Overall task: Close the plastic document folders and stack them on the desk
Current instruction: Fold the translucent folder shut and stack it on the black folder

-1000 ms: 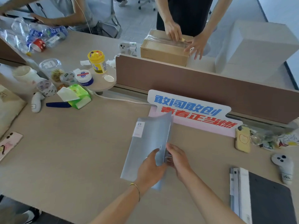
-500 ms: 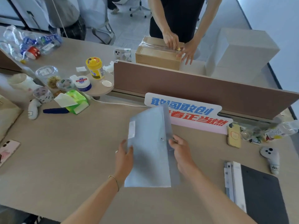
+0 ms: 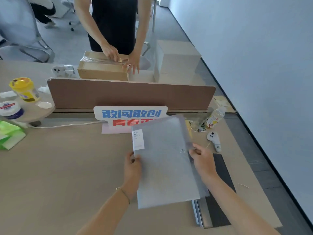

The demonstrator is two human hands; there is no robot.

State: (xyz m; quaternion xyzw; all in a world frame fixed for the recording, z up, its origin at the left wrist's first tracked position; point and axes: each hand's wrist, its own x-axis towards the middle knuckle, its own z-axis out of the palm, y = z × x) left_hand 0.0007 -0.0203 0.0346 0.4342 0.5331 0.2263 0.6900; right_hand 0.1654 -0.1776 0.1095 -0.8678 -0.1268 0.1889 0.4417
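Note:
I hold a translucent grey plastic folder (image 3: 164, 160) flat above the desk (image 3: 59, 167), its white "20" label at the upper left and a snap button near its right edge. My left hand (image 3: 133, 168) grips its left edge. My right hand (image 3: 203, 161) pinches the right edge beside the snap. Under the folder's right side lies a stack of folders (image 3: 218, 207) with a dark one on top and pale edges showing at its left.
A brown divider panel (image 3: 130, 94) crosses the desk, with a printed sign (image 3: 130, 114) in front. A white controller (image 3: 214, 139), a bottle (image 3: 214, 117) and wrappers lie at right. Jars, a green tissue pack (image 3: 10, 134) and a cable sit left. A person tapes a cardboard box (image 3: 103, 67) behind the panel.
The folder has moved right with both hands, now partly over the dark stack. My left hand shifted from near the right edge to the left edge. My view swung right.

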